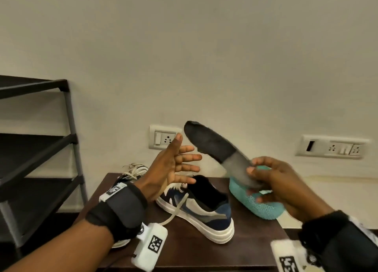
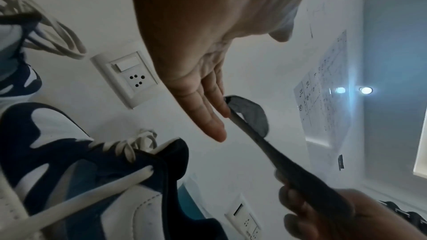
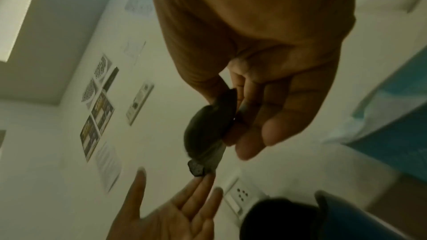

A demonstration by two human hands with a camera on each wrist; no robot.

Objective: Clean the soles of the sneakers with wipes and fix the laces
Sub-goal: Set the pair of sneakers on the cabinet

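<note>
The right hand (image 1: 280, 186) pinches the lower, grey end of a long flat dark grey shoe insole (image 1: 216, 149) between thumb and fingers, holding it slanted up above the dark brown wooden table (image 1: 241, 249). The insole's black upper end rises toward the white wall socket plate (image 1: 163, 136). The left hand (image 1: 173, 169) is raised just left of the insole with its fingers straight and spread, palm turned toward it; in the left wrist view the fingertips (image 2: 225, 110) lie right at the insole's top edge, though actual touch cannot be told.

On the table, below the left hand, a navy, grey and white sneaker with a thick white sole (image 1: 202, 210) stands upright, its cream lace (image 1: 176, 210) hanging loose over the side. Left of that sneaker a tangle of white laces (image 1: 133, 170) shows behind the left wrist. Right of it, under the right hand, sits a teal knitted shoe (image 1: 263, 206). A black metal shoe rack (image 1: 38, 149) stands left of the table.
</note>
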